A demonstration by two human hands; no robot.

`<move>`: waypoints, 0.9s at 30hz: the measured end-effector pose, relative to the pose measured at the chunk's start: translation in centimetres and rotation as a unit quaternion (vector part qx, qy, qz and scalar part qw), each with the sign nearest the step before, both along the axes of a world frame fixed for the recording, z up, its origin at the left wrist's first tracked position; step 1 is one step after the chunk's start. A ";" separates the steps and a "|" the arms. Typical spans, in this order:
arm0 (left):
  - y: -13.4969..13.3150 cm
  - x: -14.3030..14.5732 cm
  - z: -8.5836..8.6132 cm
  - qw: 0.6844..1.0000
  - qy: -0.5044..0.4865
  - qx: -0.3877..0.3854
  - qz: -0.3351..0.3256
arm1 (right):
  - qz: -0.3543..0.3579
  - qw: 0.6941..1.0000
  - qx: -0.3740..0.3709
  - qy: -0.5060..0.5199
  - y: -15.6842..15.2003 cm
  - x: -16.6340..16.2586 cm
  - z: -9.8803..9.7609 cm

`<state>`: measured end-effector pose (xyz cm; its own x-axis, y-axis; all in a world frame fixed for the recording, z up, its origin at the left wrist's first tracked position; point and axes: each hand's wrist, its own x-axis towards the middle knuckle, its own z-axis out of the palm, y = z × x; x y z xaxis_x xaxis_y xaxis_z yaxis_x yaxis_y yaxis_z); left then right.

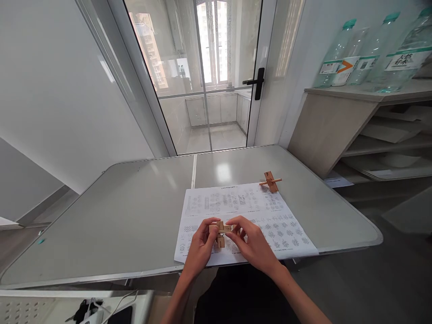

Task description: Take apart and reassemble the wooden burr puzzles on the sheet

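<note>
Both my hands meet over a printed instruction sheet [243,211] near the table's front edge. Between them is a small wooden puzzle [220,230] made of crossed light-wood blocks. My left hand [200,245] pinches its left side with curled fingers. My right hand [251,240] grips its right side with thumb and fingertips. At the sheet's far right corner lies a second wooden piece [270,182], a darker block with a thin stick through it, well away from either hand.
The grey table [118,216] has a raised metal rim and a seam down its middle. A wooden shelf [337,121] with several plastic bottles [367,54] stands at the right. A glass door [209,76] is behind. Cables and a white perforated surface [91,310] lie below left.
</note>
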<state>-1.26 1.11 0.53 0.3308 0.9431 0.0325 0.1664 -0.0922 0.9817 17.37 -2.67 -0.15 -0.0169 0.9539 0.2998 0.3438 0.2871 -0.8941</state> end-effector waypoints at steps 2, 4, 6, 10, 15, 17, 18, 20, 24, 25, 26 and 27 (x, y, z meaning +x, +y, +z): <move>-0.1 0.0 0.1 1.000 0.005 0.002 0.000 | 0.003 1.000 -0.002 -0.001 0.0 0.1 0.0; -0.1 0.0 0.3 1.000 0.009 0.001 -0.001 | 0.006 1.000 -0.003 -0.002 -0.1 0.1 0.0; -0.2 -0.1 0.4 1.000 0.009 -0.002 -0.002 | 0.008 1.000 -0.005 -0.003 -0.2 0.2 0.0; -0.3 -0.2 0.3 1.000 0.002 0.001 -0.003 | 0.013 1.000 -0.007 -0.001 -0.3 0.3 0.2; -0.4 -0.5 -0.2 0.998 -0.030 -0.009 -0.046 | -0.009 0.999 -0.045 0.026 -0.2 0.3 0.3; -0.4 -0.6 -0.3 0.996 -0.048 -0.016 -0.076 | -0.019 0.997 -0.063 0.046 -0.1 0.2 0.4; -0.4 -0.6 -0.3 0.995 -0.051 -0.019 -0.084 | -0.021 0.996 -0.069 0.054 -0.1 0.2 0.4; -0.4 -0.5 -0.2 0.995 -0.047 -0.028 -0.088 | -0.021 0.995 -0.076 0.059 -0.1 0.2 0.5; -0.3 -0.2 -0.1 0.995 -0.058 -0.045 -0.067 | -0.035 0.996 -0.060 0.051 -0.3 0.3 0.4; -0.2 -0.2 -0.2 0.995 -0.065 -0.047 -0.059 | -0.049 0.997 -0.049 0.042 -0.4 0.4 0.2; -0.1 -0.2 -0.3 0.995 -0.071 -0.049 -0.052 | -0.064 0.997 -0.038 0.027 -0.5 0.6 0.1; -0.1 -0.1 -0.3 0.995 -0.076 -0.049 -0.047 | -0.078 0.997 -0.029 0.008 -0.6 0.7 -0.1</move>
<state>-1.40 1.03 0.19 0.4167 0.9090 -0.0025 0.0111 -0.0024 0.9999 18.10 -3.30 -0.29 0.1363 0.9602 0.2439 0.3663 0.1799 -0.9129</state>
